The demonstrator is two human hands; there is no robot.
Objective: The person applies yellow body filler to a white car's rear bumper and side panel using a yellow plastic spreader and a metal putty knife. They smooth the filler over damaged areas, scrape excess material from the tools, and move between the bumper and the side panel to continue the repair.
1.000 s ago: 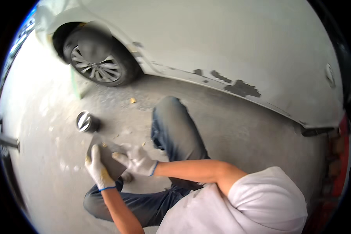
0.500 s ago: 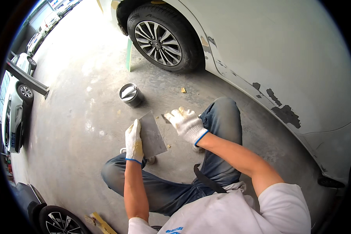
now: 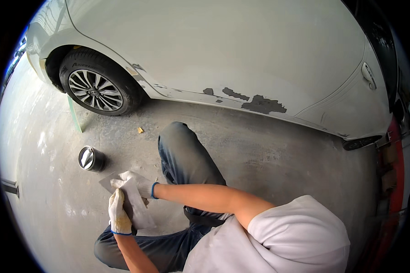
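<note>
My left hand (image 3: 118, 210), in a white knit glove stained yellowish, grips the edge of a flat grey metal plate (image 3: 137, 205) held tilted above my lap. My right hand (image 3: 142, 183), gloved the same way, is closed at the plate's far end. A thin grey scraper blade (image 3: 105, 182) sticks out to the left of its fingers; the scraper's handle is hidden in the grip. Blade and plate overlap in view, and whether they touch I cannot tell. Beyond my hands an open black can (image 3: 99, 164) with something shiny and silvery at its top stands on the floor.
A pale car's side (image 3: 214, 50) spans the far side, with dark bare patches (image 3: 265, 104) along its lower edge. Its front wheel (image 3: 95, 90) is at the left, beside a green strip (image 3: 74, 114). A yellowish scrap (image 3: 140, 130) lies on the concrete floor (image 3: 278, 159).
My view has swung right toward the car's door. My hands, apart before, have come together, the right one now over the plate with the scraper.
</note>
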